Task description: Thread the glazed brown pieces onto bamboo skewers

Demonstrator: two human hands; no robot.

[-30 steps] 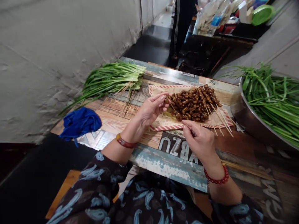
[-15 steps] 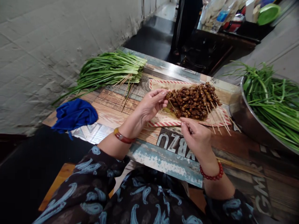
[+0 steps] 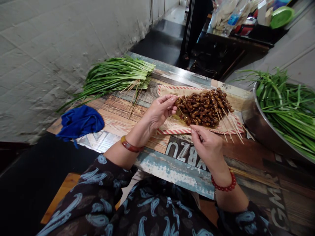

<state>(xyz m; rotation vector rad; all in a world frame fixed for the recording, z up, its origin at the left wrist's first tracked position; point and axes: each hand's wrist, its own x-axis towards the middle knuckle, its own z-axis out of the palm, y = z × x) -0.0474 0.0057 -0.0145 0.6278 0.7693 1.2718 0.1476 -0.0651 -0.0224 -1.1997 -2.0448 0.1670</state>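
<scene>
On a sheet of paper with a red striped border (image 3: 169, 131) lies a heap of glossy brown glazed pieces on skewers (image 3: 201, 106). My left hand (image 3: 162, 109) is closed in a pinch at the heap's left end, on a thin skewer (image 3: 180, 111) that slants down toward my right hand. A few brown pieces (image 3: 185, 120) sit at the skewer's lower end. My right hand (image 3: 206, 141) is pinched just beside those pieces; what its fingertips hold, if anything, is hidden. Bare stick ends (image 3: 230, 126) stick out at the heap's right.
Green chives (image 3: 120, 72) lie at the back left, with several bare sticks (image 3: 134, 98) by their cut ends. A blue cloth (image 3: 81, 121) rests on the left table edge. A metal bowl (image 3: 256, 127) of greens stands right. Beyond the table, a person's legs (image 3: 193, 26) show.
Both hands keep nearly the same pinched pose at the skewer. The whole view has shifted very slightly; nothing is plainly taken up or let go.
</scene>
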